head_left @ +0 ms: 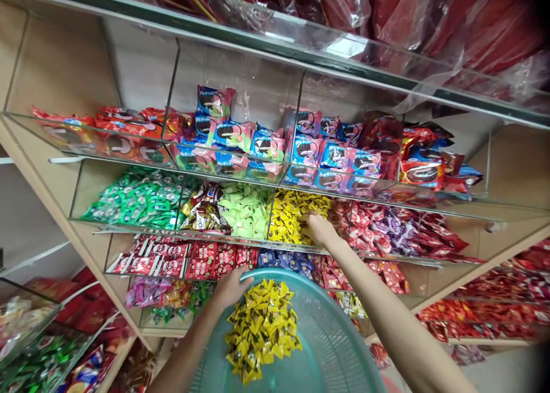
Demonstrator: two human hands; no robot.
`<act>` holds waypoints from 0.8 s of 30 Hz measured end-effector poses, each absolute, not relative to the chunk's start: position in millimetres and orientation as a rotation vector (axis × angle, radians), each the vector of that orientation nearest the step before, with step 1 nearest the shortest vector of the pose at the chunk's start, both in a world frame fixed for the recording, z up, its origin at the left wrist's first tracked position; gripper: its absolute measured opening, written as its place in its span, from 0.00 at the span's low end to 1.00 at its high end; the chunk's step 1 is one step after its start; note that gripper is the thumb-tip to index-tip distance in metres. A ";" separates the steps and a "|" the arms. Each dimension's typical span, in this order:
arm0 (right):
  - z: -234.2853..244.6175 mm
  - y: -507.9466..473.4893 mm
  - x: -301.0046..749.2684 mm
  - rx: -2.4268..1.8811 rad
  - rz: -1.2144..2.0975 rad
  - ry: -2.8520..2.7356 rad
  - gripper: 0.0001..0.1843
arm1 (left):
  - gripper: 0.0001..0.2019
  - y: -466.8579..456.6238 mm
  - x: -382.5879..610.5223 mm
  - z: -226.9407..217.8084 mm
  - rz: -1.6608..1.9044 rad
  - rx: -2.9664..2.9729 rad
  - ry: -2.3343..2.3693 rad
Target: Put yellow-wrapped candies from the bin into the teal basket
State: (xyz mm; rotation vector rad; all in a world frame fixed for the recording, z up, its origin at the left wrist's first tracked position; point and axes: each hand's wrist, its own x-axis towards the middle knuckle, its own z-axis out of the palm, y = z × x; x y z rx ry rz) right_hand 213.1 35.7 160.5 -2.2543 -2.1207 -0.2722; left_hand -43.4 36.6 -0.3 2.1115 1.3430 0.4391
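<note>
My left hand (232, 287) grips the far rim of a round teal plastic basket (335, 347), fingers wrapped over the edge. A heap of yellow wrapped candies (262, 330) lies in the basket. My right hand (318, 228) reaches into a glass shelf compartment full of the same yellow candies (290, 215), palm down with the fingers buried among them. Whether those fingers are closed on any candy is hidden.
Glass-fronted shelves (266, 244) hold sweets in compartments: green packets (137, 198), pale green candies (247, 209), red and purple candies (387, 232), cookie packs (266, 146) above, red wafer bars (167, 258) below. Red bagged goods (429, 15) sit on top. Another display bin (30, 335) stands at the lower left.
</note>
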 end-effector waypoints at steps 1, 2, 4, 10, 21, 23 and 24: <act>160.3 35.9 212.2 -2.266 -0.281 -2.114 0.14 | 0.16 36.5 -43.2 -0.9 0.439 2.109 1.345; 161.1 35.3 211.4 -2.273 -0.293 -2.107 0.13 | 0.16 36.4 -43.0 -1.5 0.439 2.101 1.348; 166.1 30.9 209.8 -2.272 -0.327 -2.093 0.13 | 0.16 36.3 -42.6 -2.4 0.444 2.089 1.353; 180.9 -11.3 195.8 -1.870 -0.412 -2.037 0.12 | 0.16 35.3 -40.9 -3.0 0.499 2.094 1.330; 95.3 -66.6 193.4 -1.256 -0.117 -1.901 0.10 | 0.18 20.7 -40.6 -8.3 0.577 1.977 1.388; 86.2 -64.4 200.3 -1.203 -0.145 -1.818 0.10 | 0.18 18.6 -40.6 -6.9 0.578 1.966 1.399; 83.3 -62.6 202.9 -1.199 -0.144 -1.790 0.10 | 0.18 18.3 -40.6 -6.4 0.575 1.962 1.405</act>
